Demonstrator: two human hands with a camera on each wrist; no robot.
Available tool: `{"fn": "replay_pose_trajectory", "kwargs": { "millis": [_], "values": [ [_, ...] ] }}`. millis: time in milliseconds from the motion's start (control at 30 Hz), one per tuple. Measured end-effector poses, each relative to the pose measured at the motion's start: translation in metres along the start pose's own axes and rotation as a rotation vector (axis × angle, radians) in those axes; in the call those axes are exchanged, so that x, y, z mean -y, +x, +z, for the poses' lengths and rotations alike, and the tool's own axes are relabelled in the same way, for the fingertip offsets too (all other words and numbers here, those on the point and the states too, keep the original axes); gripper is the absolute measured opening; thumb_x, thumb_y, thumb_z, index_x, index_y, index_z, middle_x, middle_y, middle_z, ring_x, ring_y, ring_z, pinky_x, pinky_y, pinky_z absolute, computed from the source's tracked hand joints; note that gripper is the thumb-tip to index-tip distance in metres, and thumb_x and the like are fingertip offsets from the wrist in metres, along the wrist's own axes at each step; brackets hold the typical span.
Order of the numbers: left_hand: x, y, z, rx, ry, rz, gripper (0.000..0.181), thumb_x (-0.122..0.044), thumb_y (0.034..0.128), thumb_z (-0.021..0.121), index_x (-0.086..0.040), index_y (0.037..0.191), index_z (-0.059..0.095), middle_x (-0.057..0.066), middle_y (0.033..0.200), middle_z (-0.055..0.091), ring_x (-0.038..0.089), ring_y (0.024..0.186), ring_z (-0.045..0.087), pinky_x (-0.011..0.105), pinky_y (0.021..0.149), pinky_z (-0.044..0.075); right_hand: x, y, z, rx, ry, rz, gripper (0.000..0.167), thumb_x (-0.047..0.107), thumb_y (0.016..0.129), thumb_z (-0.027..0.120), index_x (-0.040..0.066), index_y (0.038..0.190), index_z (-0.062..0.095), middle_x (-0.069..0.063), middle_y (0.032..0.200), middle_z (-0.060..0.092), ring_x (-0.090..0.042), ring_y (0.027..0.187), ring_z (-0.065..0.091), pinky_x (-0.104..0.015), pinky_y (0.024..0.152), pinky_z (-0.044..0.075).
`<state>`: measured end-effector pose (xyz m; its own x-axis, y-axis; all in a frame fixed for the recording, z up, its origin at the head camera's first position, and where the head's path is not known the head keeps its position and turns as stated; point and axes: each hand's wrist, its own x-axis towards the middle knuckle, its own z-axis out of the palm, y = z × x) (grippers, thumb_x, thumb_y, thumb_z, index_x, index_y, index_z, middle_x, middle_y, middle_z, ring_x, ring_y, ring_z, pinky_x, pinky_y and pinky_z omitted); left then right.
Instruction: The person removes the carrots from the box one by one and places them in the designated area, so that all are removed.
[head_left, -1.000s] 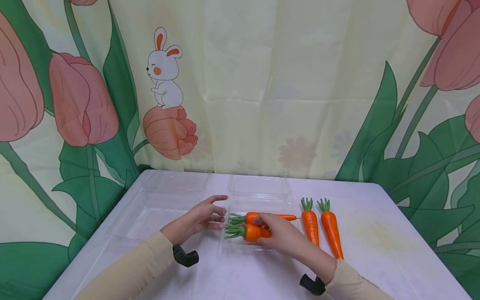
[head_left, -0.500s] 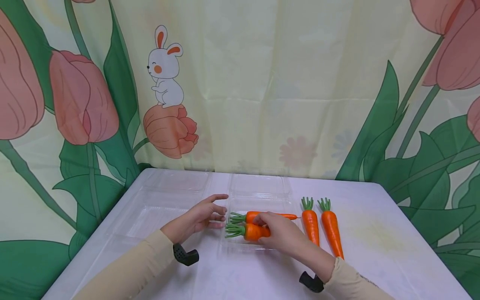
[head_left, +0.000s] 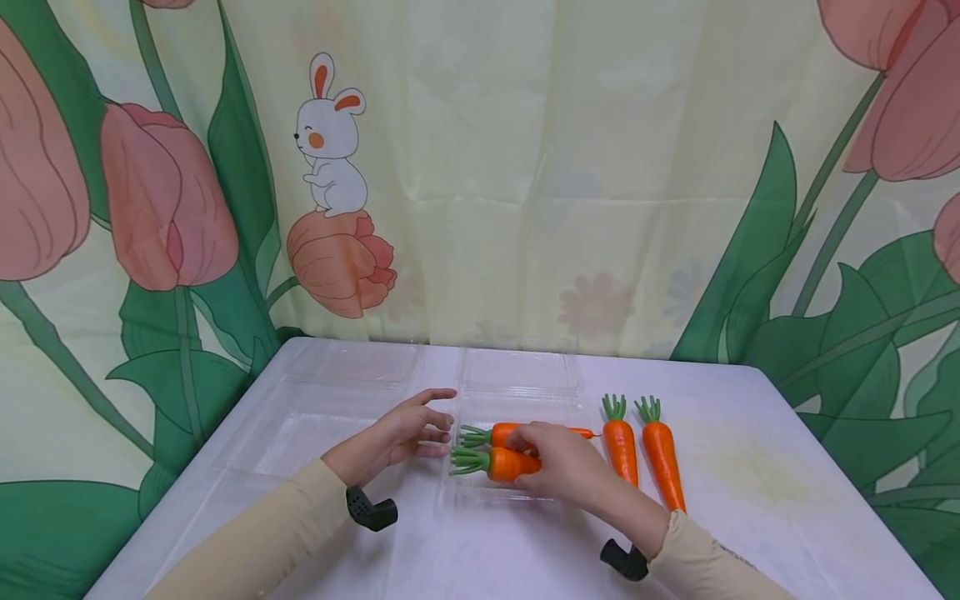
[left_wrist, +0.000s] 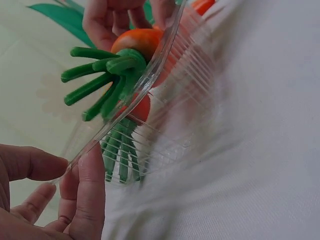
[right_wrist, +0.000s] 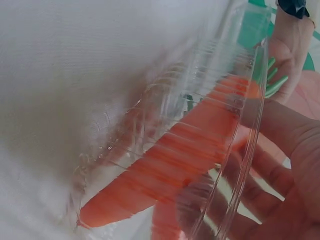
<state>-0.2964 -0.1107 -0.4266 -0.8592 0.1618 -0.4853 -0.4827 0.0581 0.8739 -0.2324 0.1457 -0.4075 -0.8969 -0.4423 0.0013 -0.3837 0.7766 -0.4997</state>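
Two orange carrots with green tops lie crosswise at a clear plastic clamshell box in the middle of the table. My right hand grips the nearer carrot from above, round its body, and hides its tip end. Behind it in the box lies the other carrot, partly covered by the hand. At the box's left end is my left hand. In the left wrist view its fingers pinch the clear rim from both sides. The right wrist view shows an orange carrot body through the ribbed wall.
A second clear clamshell box stands to the left, its lid raised back. Two more carrots, one nearer the box and one farther right, lie lengthwise beside my right forearm. Behind the white table hangs a printed curtain.
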Motion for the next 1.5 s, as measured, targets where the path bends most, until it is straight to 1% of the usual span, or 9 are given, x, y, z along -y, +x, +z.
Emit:
{"fn": "replay_pose_trajectory", "kwargs": {
  "millis": [167, 333, 533, 767, 900, 1067, 1200, 1333, 1500],
  "values": [
    [0.0, -0.001, 0.0, 0.002, 0.01, 0.009, 0.063, -0.002, 0.0936, 0.067, -0.022, 0.151, 0.05, 0.015, 0.108, 0.06, 0.021, 0.079, 0.063, 0.029, 0.067, 0.063, 0.001, 0.0, -0.002, -0.023, -0.004, -0.013, 0.045, 0.031, 0.079, 0.091, 0.022, 0.12, 0.073, 0.008, 0.111, 0.073, -0.016, 0.099, 0.065, -0.041, 0.088, 0.059],
    [0.0, -0.001, 0.001, 0.001, 0.021, 0.016, 0.063, -0.002, 0.0933, 0.066, -0.022, 0.151, 0.05, 0.015, 0.111, 0.059, 0.021, 0.081, 0.063, 0.029, 0.066, 0.063, 0.005, 0.0, -0.005, -0.035, 0.016, -0.006, 0.041, 0.027, 0.079, 0.089, 0.023, 0.117, 0.073, 0.009, 0.108, 0.072, -0.014, 0.095, 0.063, -0.036, 0.082, 0.058],
    [0.001, -0.001, 0.001, -0.005, 0.015, 0.013, 0.062, -0.001, 0.0933, 0.065, -0.022, 0.15, 0.051, 0.017, 0.119, 0.059, 0.022, 0.084, 0.064, 0.032, 0.069, 0.064, 0.005, 0.002, -0.011, -0.088, 0.09, 0.015, 0.037, 0.025, 0.079, 0.09, 0.028, 0.113, 0.074, 0.01, 0.105, 0.073, -0.013, 0.094, 0.067, -0.035, 0.081, 0.058],
    [0.002, 0.0, 0.001, 0.007, -0.001, 0.019, 0.063, -0.001, 0.0933, 0.066, -0.021, 0.151, 0.05, 0.016, 0.111, 0.058, 0.021, 0.079, 0.062, 0.033, 0.069, 0.065, 0.002, 0.005, -0.022, -0.176, 0.188, 0.06, 0.036, 0.024, 0.08, 0.089, 0.028, 0.112, 0.074, 0.008, 0.105, 0.073, -0.01, 0.085, 0.069, -0.028, 0.074, 0.059],
    [0.002, 0.0, 0.001, 0.006, -0.005, 0.022, 0.062, -0.001, 0.0941, 0.066, -0.021, 0.151, 0.049, 0.015, 0.111, 0.057, 0.021, 0.079, 0.062, 0.033, 0.069, 0.065, 0.0, 0.006, -0.03, -0.192, 0.291, 0.084, 0.036, 0.024, 0.082, 0.088, 0.024, 0.115, 0.073, 0.005, 0.105, 0.072, -0.011, 0.083, 0.069, -0.027, 0.07, 0.059],
    [0.002, 0.0, 0.001, -0.003, -0.006, 0.02, 0.063, -0.001, 0.0938, 0.066, -0.021, 0.151, 0.049, 0.015, 0.11, 0.058, 0.021, 0.081, 0.063, 0.032, 0.069, 0.065, -0.003, 0.006, -0.038, -0.188, 0.468, 0.136, 0.042, 0.027, 0.084, 0.087, 0.015, 0.12, 0.07, -0.004, 0.11, 0.071, -0.017, 0.082, 0.07, -0.035, 0.072, 0.064],
    [0.002, 0.0, 0.001, -0.002, -0.002, 0.016, 0.063, -0.002, 0.0942, 0.066, -0.021, 0.151, 0.049, 0.015, 0.111, 0.058, 0.021, 0.081, 0.063, 0.032, 0.068, 0.064, -0.006, 0.007, -0.043, -0.168, 0.598, 0.185, 0.047, 0.028, 0.086, 0.084, 0.01, 0.126, 0.066, -0.01, 0.118, 0.069, -0.02, 0.089, 0.071, -0.044, 0.076, 0.065],
    [0.001, -0.002, 0.001, 0.004, 0.0, 0.014, 0.062, -0.002, 0.095, 0.066, -0.021, 0.152, 0.048, 0.016, 0.113, 0.058, 0.021, 0.082, 0.062, 0.032, 0.07, 0.064, -0.01, 0.009, -0.047, -0.154, 0.729, 0.219, 0.05, 0.026, 0.09, 0.081, 0.007, 0.131, 0.06, -0.016, 0.125, 0.065, -0.023, 0.095, 0.073, -0.045, 0.077, 0.065],
    [0.001, -0.003, 0.0, 0.01, -0.002, 0.014, 0.062, -0.003, 0.0953, 0.066, -0.021, 0.152, 0.048, 0.016, 0.113, 0.057, 0.021, 0.082, 0.062, 0.032, 0.069, 0.064, -0.014, 0.011, -0.05, -0.135, 0.862, 0.223, 0.053, 0.024, 0.095, 0.076, 0.001, 0.137, 0.053, -0.019, 0.127, 0.064, -0.025, 0.095, 0.073, -0.048, 0.077, 0.065]
  ]
}}
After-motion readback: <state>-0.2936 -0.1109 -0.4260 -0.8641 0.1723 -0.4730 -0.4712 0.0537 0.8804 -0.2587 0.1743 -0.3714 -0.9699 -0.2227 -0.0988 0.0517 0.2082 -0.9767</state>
